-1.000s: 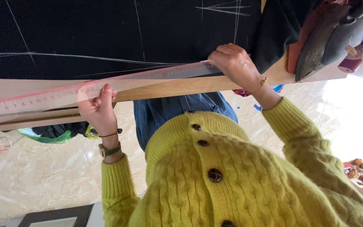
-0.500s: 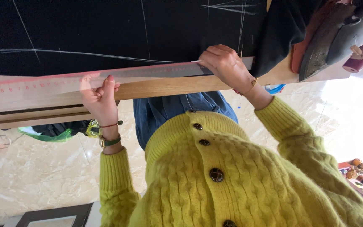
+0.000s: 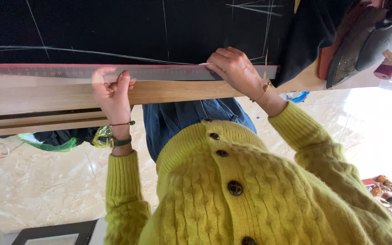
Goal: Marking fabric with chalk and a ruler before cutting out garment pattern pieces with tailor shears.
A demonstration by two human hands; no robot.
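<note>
A wide sheet of black cloth (image 3: 137,27), crossed by thin white chalk lines, lies flat over the pale wooden counter (image 3: 46,97) and fills the upper part of the view. Along its near edge lies a long clear plastic ruler with a red edge (image 3: 169,72), running parallel to the counter's front. The left hand (image 3: 113,93) presses down on the ruler, fingers spread flat and gripping nothing. The right hand (image 3: 234,68) has its fingers pinched closed around a small white piece of tailor's chalk (image 3: 203,64), the tip at the ruler's far edge. A clean line seems to call for firm, even pressure on the ruler, with the chalk kept snug against its edge.
</note>
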